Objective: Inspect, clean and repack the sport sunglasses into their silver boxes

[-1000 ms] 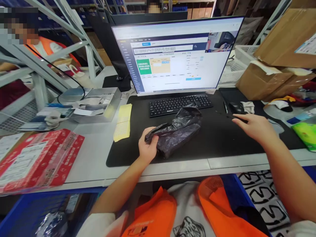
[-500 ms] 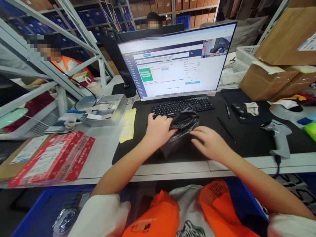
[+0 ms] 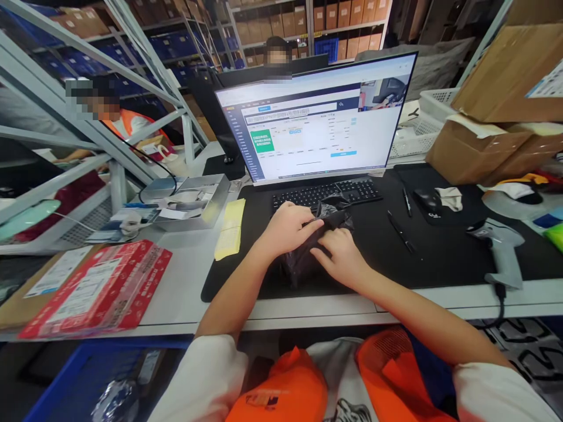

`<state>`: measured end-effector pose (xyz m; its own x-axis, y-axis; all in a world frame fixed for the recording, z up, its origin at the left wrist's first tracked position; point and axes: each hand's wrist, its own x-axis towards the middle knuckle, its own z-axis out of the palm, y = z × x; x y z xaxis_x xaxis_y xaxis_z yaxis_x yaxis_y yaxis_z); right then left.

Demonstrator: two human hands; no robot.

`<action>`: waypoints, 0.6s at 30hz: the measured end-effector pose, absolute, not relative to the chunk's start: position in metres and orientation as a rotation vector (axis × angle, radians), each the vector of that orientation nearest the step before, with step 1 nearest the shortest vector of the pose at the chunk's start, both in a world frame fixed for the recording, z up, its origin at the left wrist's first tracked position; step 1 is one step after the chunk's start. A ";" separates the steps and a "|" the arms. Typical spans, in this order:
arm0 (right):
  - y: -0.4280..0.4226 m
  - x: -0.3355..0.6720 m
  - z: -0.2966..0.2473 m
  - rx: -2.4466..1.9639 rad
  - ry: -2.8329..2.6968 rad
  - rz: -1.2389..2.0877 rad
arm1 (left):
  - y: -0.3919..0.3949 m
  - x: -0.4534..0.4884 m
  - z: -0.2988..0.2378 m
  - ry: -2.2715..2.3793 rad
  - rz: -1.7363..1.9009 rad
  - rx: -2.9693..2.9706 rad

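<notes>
A black plastic bag [image 3: 301, 264] lies crumpled on the black desk mat [image 3: 259, 281], its upper end reaching the keyboard [image 3: 363, 190]. On the bag's left side, my left hand [image 3: 288, 228] is closed, thumb pointing right along the plastic. My right hand [image 3: 341, 255] grips the bag from the right, fingers curled into it and thumb held out to the left. Both hands are close together over the upper part of the bag. What the bag contains, if anything, is hidden.
Behind the keyboard stands a monitor [image 3: 308, 129]. To the right are pens, a mouse [image 3: 426, 201], a barcode scanner [image 3: 501, 249] and cardboard boxes [image 3: 475, 149]. Yellow slips [image 3: 231, 228], a grey tray [image 3: 215, 202] and a red parcel [image 3: 101, 287] sit left. A co-worker [image 3: 127, 120] is beyond the frame bars.
My right hand has moved left and in onto the bag, its fingers curling into the plastic. My left hand has shifted slightly right, and the bag is folded closer together.
</notes>
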<state>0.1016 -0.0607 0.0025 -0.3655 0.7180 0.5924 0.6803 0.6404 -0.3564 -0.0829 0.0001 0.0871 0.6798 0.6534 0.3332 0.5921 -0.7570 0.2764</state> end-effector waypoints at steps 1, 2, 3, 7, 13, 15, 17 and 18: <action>-0.062 0.101 0.003 -1.070 -2.128 0.070 | 0.004 -0.086 0.086 0.995 0.616 2.772; -0.064 0.102 0.002 -1.056 -2.137 0.075 | 0.008 -0.090 0.085 0.965 0.607 2.792; -0.066 0.103 0.002 -1.047 -2.144 0.079 | 0.013 -0.095 0.083 0.944 0.610 2.806; -0.079 0.114 -0.001 -1.038 -2.181 0.046 | 0.040 -0.119 0.075 0.987 0.730 2.819; -0.104 0.152 -0.019 -0.890 -2.347 -0.019 | 0.081 -0.164 0.064 1.249 0.993 2.677; -0.109 0.166 -0.025 -0.919 -2.367 -0.004 | 0.091 -0.167 0.058 1.283 0.970 2.636; -0.111 0.174 -0.027 -0.965 -2.382 0.025 | 0.094 -0.162 0.053 1.284 0.889 2.602; -0.110 0.176 -0.026 -0.980 -2.392 0.043 | 0.091 -0.159 0.054 1.284 0.846 2.581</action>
